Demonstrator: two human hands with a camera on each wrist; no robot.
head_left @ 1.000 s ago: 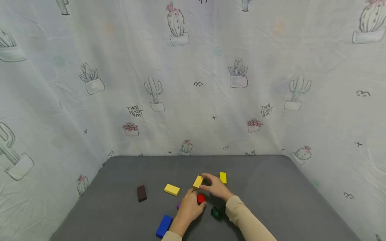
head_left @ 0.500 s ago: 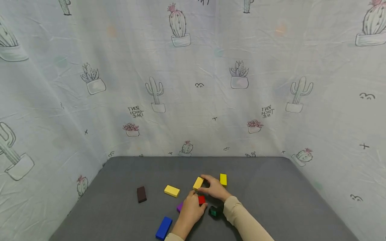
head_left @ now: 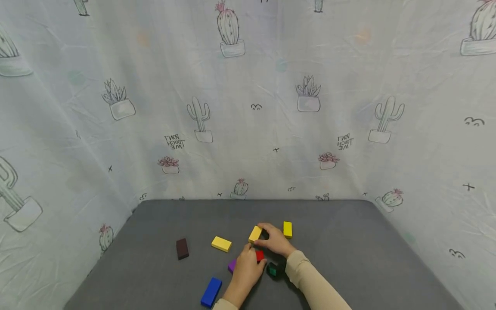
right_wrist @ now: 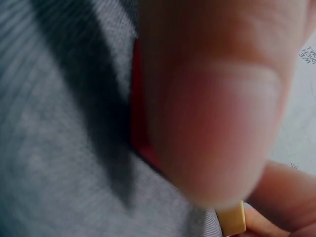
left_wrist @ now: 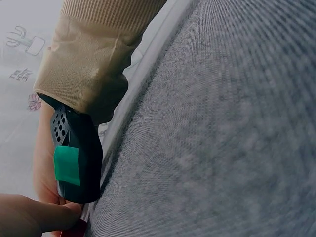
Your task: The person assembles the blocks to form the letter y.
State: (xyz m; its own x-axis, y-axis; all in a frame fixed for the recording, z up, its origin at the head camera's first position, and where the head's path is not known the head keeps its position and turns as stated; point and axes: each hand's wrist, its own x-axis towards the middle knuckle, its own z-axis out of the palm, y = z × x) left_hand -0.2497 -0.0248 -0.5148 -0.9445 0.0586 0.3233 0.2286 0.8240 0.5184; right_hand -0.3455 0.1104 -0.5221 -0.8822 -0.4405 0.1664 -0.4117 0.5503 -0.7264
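In the head view, my left hand (head_left: 246, 268) is around a red block (head_left: 260, 255), its thumb on the near right side and its fingers on the left. The left wrist view has the thumb (left_wrist: 44, 215) against a red edge. My right hand (head_left: 276, 240) pinches a pale yellow block (head_left: 255, 234) between thumb and index finger, just beyond the red one. The left index fingertip is close to that yellow block; whether they touch cannot be told. In the right wrist view, a blurred thumb (right_wrist: 217, 128) covers most of the red block, and a yellow corner (right_wrist: 232, 219) shows below.
On the grey table (head_left: 333, 258) lie a purple block (head_left: 231, 266) partly behind my left hand, a blue block (head_left: 211, 292), a dark brown block (head_left: 182, 249), another pale yellow block (head_left: 221, 244) and a bright yellow block (head_left: 287, 230). A cactus-print curtain (head_left: 248, 129) stands behind.
Both hands stay nearly in place on their blocks. The left hand has shifted slightly rightward, uncovering more of the purple block. The head view has tilted a little.
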